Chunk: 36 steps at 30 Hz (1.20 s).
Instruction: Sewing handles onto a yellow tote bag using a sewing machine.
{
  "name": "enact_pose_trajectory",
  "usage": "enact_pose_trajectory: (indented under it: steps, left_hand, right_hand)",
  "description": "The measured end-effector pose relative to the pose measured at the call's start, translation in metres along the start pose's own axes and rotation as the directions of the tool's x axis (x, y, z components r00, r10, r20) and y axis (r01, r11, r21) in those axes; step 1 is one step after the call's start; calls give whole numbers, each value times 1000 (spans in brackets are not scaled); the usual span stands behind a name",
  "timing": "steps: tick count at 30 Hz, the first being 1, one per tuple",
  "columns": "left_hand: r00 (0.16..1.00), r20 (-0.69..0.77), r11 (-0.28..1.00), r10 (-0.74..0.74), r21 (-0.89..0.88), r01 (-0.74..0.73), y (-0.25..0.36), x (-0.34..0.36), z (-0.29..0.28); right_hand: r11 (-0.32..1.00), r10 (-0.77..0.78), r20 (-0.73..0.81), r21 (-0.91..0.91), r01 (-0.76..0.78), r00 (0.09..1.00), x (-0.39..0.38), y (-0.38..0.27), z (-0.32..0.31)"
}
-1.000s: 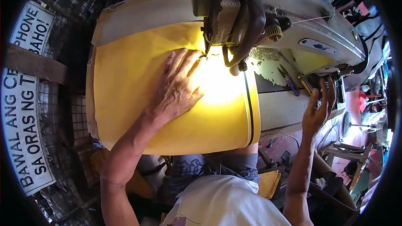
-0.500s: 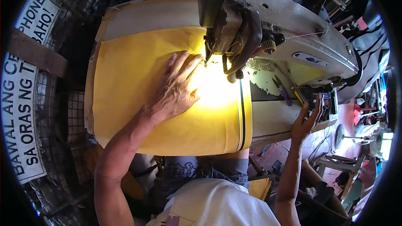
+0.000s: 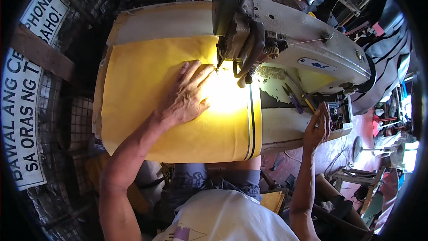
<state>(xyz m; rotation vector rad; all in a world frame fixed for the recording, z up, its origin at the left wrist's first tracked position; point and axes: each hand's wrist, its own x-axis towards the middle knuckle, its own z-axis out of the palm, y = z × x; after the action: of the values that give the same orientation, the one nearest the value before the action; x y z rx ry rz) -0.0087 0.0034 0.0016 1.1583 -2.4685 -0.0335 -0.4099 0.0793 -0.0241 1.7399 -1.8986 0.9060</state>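
A large yellow sheet of material (image 3: 133, 98) lies over a pale backing under the head of a sewing machine (image 3: 285, 35). A dark zipper-like strip with a white edge (image 3: 252, 125) runs along its right side. My left hand (image 3: 185, 96) is spread flat on the yellow sheet, fingertips close to the needle area, where a lamp glares white. My right hand (image 3: 317, 127) is raised at the right end of the machine bed, fingers partly bent, with nothing visible in it. Beside its fingertips lies a yellow-handled tool (image 3: 310, 102); purple-handled snips (image 3: 293, 99) lie a little left.
A white sign with black lettering (image 3: 22, 120) hangs on wire mesh at the left. A handwheel (image 3: 368, 73) sits at the machine's right end, with grey material draped behind. A fan (image 3: 359, 148) and a wooden stool (image 3: 361, 174) stand at the right.
My right hand has moved left from the end of the machine bed toward the yellow-handled tool, its fingers bending. My left hand stays flat on the sheet. The whole view has shifted slightly.
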Motion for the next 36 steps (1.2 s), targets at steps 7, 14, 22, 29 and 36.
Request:
enact_pose_trajectory:
  steps: [7,14,22,29,36]
  left_hand:
    - [1000,-20,999,11,-34,-11,2,4,-4]
    - [999,14,996,-40,-79,41,-1,-1,-3]
    - [995,1,988,-101,-121,100,-1,-1,1]
    - [989,18,975,-144,-168,145,-7,-1,3]
    - [997,17,997,-72,-26,72,-13,-4,6]
  right_hand:
    - [994,-77,-89,71,83,993,26,-26,-19]
    - [852,-176,61,509,121,983,45,-161,-17]
    - [887,-71,89,462,22,994,56,-216,-4]
    - [907,-157,59,403,120,986,60,-215,-17]
    - [957,12,29,291,-20,1000,114,-112,-77]
